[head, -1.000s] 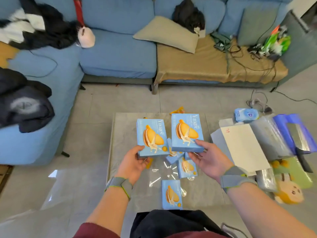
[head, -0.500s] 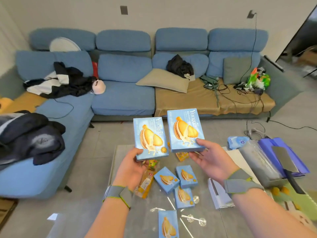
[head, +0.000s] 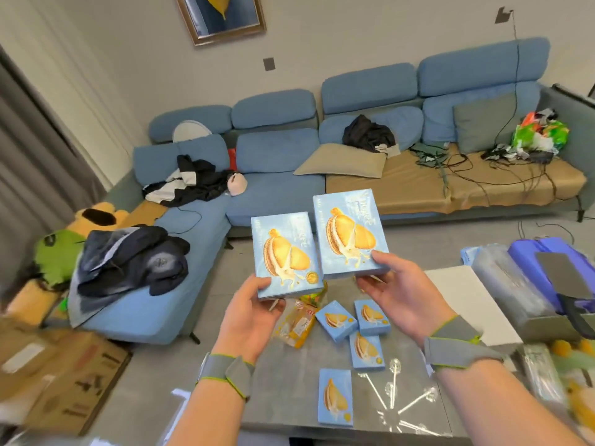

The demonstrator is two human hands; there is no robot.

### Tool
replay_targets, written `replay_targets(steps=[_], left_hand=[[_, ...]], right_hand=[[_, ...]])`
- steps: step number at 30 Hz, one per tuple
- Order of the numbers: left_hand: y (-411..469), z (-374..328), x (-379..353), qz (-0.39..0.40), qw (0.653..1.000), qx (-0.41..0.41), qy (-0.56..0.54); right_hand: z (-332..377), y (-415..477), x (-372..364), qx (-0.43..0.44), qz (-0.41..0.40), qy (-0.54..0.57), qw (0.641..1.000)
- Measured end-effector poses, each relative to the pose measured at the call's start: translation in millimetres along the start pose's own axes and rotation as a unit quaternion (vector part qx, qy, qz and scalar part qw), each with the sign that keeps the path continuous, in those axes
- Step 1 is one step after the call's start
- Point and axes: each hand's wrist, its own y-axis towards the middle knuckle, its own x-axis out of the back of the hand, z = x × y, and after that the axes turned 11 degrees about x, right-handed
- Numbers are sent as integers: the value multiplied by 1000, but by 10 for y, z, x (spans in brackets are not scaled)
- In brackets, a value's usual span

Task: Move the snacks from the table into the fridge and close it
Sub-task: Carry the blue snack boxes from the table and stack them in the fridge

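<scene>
Two big snack boxes are up in the air, side by side, over the far end of the worktop (head: 289, 391). Each one is light blue, with a picture of a yellow cream cookie on the front.

The left hand (head: 254, 312) holds the left box (head: 286, 254). Its thumb lies on the front at the bottom corner, and its fingers curl under the box. The right hand (head: 399, 291) holds the right box (head: 349, 233) the same way, thumb on the front and fingers under it. The right box sits a bit higher. The two boxes are very close, but I cannot tell if their edges touch.

Down on the grey worktop lie four small boxes (head: 335, 320) with the same cookie picture. Three are close together and one lies nearer the person. A yellow snack bag (head: 297, 326) lies just beside them, below the left hand. Some clear lollipops (head: 394, 381) lie near the small boxes. A blue sofa (head: 273, 194) with clothes on it stands behind.
</scene>
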Motion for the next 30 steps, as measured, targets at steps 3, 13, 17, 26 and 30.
replay_targets(steps=[3,13,17,26,30], left_hand=[[-280,-5,156,-19,999,-25,-13],[-1408,-215,1005,-65,989,-111,-70],[-2053,-408,1623,-100,977,-157,-105],[-3607,-617,3232,-182,927,-252,-210],[-4318,-574,3976,-210,896,-304,-244]], right_hand=[[-79,-124,-49,-5,17,6,1000],[-722,-705,-821,-30,115,-22,993],[-1283,-1062,-1402,-54,160,-37,985],[-2782,-2148,-2673,-149,287,-94,942],[-3497,-2755,-3202,-192,353,-141,905]])
